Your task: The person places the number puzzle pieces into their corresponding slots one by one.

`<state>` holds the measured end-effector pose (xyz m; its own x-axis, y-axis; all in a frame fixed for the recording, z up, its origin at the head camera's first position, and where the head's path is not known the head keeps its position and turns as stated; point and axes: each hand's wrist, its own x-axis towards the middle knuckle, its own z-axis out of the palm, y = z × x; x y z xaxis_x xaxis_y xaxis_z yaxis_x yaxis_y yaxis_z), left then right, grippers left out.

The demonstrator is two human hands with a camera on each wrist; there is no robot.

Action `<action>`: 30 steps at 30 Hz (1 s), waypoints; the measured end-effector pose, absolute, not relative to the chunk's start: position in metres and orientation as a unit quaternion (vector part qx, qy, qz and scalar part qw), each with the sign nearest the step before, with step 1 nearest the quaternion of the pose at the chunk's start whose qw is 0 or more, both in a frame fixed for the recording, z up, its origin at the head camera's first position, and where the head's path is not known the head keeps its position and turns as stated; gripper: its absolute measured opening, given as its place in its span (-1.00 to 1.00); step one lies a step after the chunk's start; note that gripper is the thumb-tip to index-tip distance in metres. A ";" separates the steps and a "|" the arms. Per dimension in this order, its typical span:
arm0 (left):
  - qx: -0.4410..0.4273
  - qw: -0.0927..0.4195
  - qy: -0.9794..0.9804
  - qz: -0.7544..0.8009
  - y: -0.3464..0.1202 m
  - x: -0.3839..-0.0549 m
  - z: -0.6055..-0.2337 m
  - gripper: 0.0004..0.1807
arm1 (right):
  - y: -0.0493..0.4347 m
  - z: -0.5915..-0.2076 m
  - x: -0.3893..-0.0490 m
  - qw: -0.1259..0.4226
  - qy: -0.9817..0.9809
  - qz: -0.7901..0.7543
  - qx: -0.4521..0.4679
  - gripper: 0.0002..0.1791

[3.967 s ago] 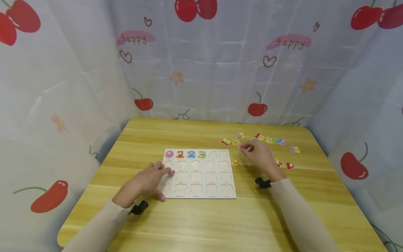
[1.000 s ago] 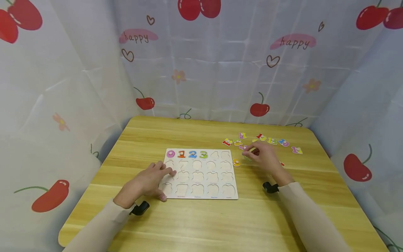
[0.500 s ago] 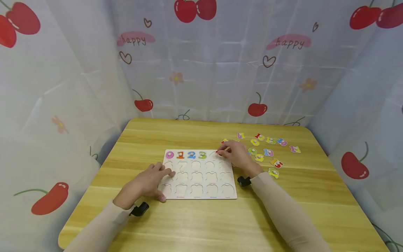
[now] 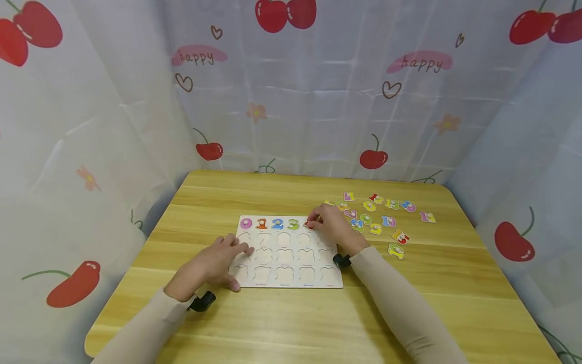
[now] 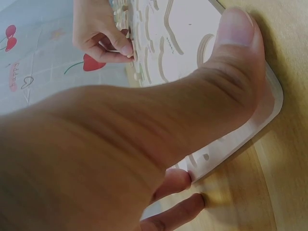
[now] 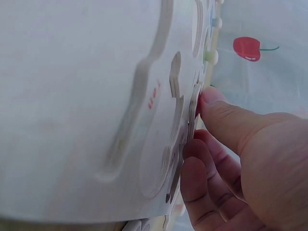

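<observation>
A white number puzzle board (image 4: 273,250) lies on the table, with knobbed pieces 0 (image 4: 246,223), 1 (image 4: 261,224), 2 (image 4: 277,223) and 3 (image 4: 293,223) in its top row. My right hand (image 4: 335,227) pinches a red number piece (image 4: 308,225), apparently the 4, at the recess beside the 3. In the right wrist view this number piece (image 6: 193,108) is edge-on, close against the board; whether it is fully seated I cannot tell. My left hand (image 4: 213,263) rests across the board's left edge, its thumb (image 5: 236,33) on the lower left corner.
Right of the board several loose number pieces lie scattered, among them a green-yellow 10 (image 4: 396,251), a red-yellow 15 (image 4: 400,237) and a purple-yellow piece (image 4: 427,217). The wooden table (image 4: 291,323) meets a cherry-print curtain (image 4: 295,126) behind.
From among the loose pieces, my right hand has moved left over the board with the red number piece, then slightly further left to the recess beside the 3. My left hand stays put.
</observation>
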<state>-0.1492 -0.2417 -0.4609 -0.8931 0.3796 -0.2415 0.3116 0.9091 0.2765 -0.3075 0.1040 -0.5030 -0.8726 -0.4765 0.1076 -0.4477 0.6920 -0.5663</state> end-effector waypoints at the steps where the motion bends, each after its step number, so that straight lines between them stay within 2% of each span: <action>1: 0.179 0.146 0.966 0.116 -0.242 -0.149 -0.460 0.04 | 0.103 -0.502 -0.307 0.023 0.919 -0.302 -0.252 -0.93; 13: 0.180 0.143 0.966 0.119 -0.242 -0.149 -0.463 0.05 | 0.104 -0.497 -0.311 0.038 0.916 -0.286 -0.280 -0.93; 30: 0.180 0.145 0.966 0.114 -0.242 -0.148 -0.461 0.04 | 0.102 -0.496 -0.310 0.059 0.923 -0.291 -0.247 -0.95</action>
<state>-0.1484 -0.2420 -0.4606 -0.8936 0.3803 -0.2386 0.3144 0.9095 0.2722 -0.3099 0.1025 -0.4959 -0.8713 -0.4895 0.0346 -0.4209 0.7092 -0.5656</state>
